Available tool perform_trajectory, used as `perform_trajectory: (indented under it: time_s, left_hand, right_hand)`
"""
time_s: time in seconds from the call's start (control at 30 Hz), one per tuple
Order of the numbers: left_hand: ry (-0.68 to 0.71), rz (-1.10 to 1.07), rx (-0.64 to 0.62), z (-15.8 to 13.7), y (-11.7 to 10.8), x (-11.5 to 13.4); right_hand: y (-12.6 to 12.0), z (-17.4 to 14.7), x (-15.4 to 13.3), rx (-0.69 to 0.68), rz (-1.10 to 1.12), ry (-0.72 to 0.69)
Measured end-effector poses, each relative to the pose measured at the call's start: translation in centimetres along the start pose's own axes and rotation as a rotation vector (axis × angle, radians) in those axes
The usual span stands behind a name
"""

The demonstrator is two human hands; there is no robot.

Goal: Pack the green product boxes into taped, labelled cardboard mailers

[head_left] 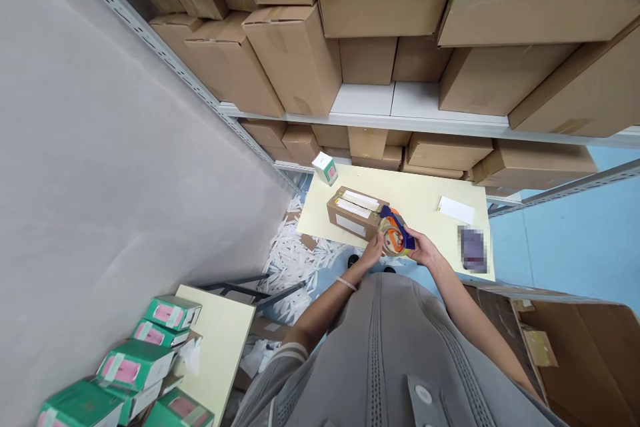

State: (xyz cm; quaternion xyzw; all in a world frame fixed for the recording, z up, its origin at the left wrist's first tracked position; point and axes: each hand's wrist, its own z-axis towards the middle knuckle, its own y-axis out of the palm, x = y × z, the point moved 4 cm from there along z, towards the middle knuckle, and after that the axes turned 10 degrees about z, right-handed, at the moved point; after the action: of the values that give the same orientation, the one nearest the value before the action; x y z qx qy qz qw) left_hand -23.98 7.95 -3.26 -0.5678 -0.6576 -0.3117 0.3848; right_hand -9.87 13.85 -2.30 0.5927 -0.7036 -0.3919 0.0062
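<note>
A tape dispenser (395,230), blue and orange with a roll of clear tape, is held between both hands at the table's near edge. My right hand (423,248) grips its dark blue part from the right. At the left side of the roll, my left hand (373,252) has its fingers closed on it. Just left of the dispenser lies a small brown cardboard box (351,223), with white labels on its top and front side. The dispenser overlaps the box's right end, and whether they touch cannot be made out.
On the pale table (415,190) are a green-and-white carton (325,168), a white paper slip (456,210) and a blurred dark item (473,249). Shelves of cardboard boxes (295,60) stand behind. Paper strips (300,260) litter the floor. Green boxes (133,363) sit on a side table (225,320).
</note>
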Motion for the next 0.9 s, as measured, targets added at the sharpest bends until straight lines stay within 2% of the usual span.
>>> perform_trajectory:
  time_s: [0.1, 0.23, 0.3, 0.4, 0.5, 0.6, 0.73, 0.9]
  left_hand:
    - [0.107, 0.321, 0.125, -0.7, -1.9, 1.6]
    - [0.341, 0.579, 0.313, -0.3, -4.3, 5.3]
    - [0.46, 0.652, 0.321, 0.9, -4.8, 7.0]
    - [0.591, 0.732, 0.253, 3.3, -4.8, 8.2]
    - [0.584, 0.761, 0.179, 4.8, -4.6, 7.7]
    - [0.528, 0.818, 0.168, 4.9, -4.9, 6.4]
    - [0.521, 0.974, 0.157, 3.9, -5.2, 5.5]
    - [0.515, 1.025, 0.151, 3.8, -5.2, 5.4]
  right_hand:
    - [-0.7, -0.3, 0.0, 0.009, -0.006, 0.0]
    - [-1.6, -1.0, 0.4, -0.003, -0.02, 0.066]
    - [-1.8, -1.2, 0.7, -0.003, -0.057, 0.087]
    - [-1.8, -1.3, 0.9, -0.021, -0.132, 0.083]
    - [-2.0, -1.5, 0.6, 0.003, -0.206, 0.072]
    - [-3.0, -2.4, -0.3, 0.053, -0.323, 0.067]
    - [-4.2, -3.8, -1.1, 0.004, -0.496, 0.076]
    - [-4.4, -4.5, -1.1, -0.048, -0.725, 0.087]
